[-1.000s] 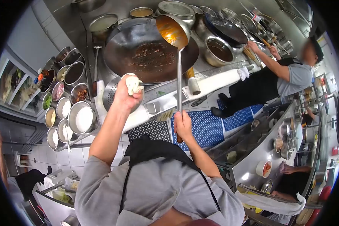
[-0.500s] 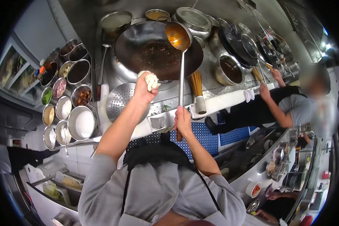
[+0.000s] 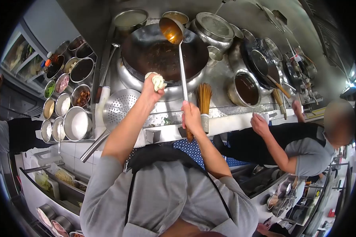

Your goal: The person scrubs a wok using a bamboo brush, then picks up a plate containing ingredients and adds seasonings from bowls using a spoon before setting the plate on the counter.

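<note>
Your right hand [image 3: 192,116] has its fingers closed round the lower shaft of the ladle [image 3: 182,59], just above the wooden grip. The ladle's long axis runs away from you, leaning slightly left, and its bowl, with orange liquid in it, is over the far part of the wok [image 3: 136,45], well beyond your fingers. Your left hand [image 3: 151,94] is at the wok's near rim, left of the shaft, its fingers bunched round a cloth [image 3: 158,82]; whether they also grip the wok, you cannot tell. The brush [image 3: 204,98] lies just right of the shaft.
</note>
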